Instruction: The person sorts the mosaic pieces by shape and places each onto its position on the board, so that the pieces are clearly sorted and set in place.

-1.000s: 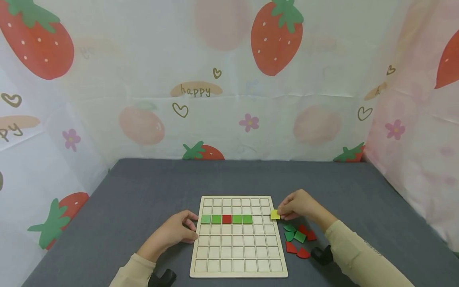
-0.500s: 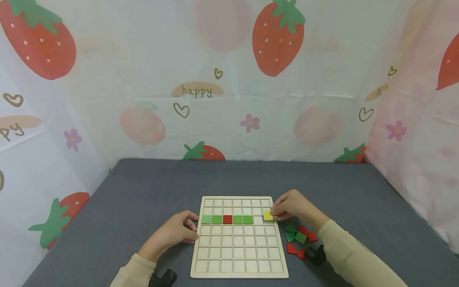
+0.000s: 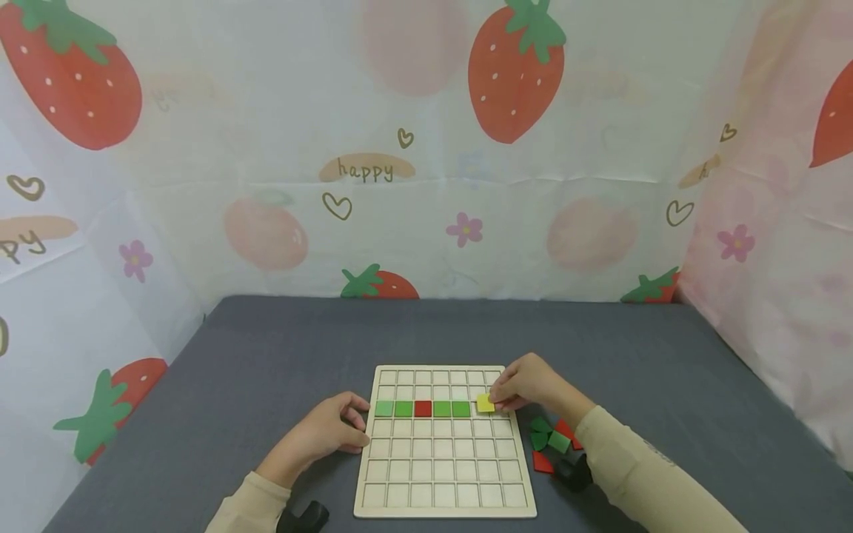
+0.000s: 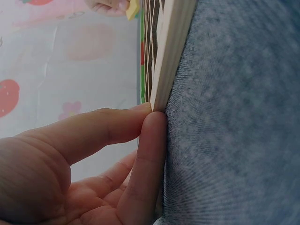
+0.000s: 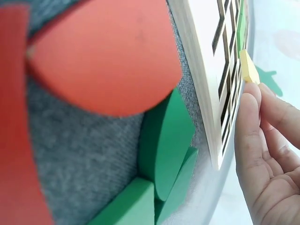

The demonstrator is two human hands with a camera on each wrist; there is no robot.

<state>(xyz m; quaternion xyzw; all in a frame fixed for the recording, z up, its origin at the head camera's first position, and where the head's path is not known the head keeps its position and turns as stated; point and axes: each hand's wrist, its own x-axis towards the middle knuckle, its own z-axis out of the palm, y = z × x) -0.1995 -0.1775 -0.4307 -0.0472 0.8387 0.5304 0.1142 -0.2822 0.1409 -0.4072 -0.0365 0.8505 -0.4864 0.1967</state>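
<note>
A pale wooden grid board [image 3: 445,448] lies on the dark cloth. My left hand [image 3: 326,424] holds its left edge; in the left wrist view the thumb and a finger [image 4: 147,145] meet at that edge. My right hand [image 3: 529,383] pinches a yellow square tile [image 3: 485,403] between thumb and fingertips. The tile hovers low over the third row, near its right end; contact with the board cannot be made out. Along that row, green tiles [image 3: 403,409] and one red tile [image 3: 423,409] fill the cells from the left. In the right wrist view the yellow tile [image 5: 248,68] appears tilted.
Loose green pieces [image 3: 548,435] and red pieces [image 3: 543,463] lie right of the board, partly hidden under the right forearm. Black wrist mounts [image 3: 303,517] hang beneath both sleeves. A strawberry-patterned curtain [image 3: 426,237] surrounds the cloth-covered table [image 3: 300,333].
My right hand has carried the yellow tile leftward from the board's right edge to over the third row. More red pieces are now covered by the right forearm. The left hand stays put.
</note>
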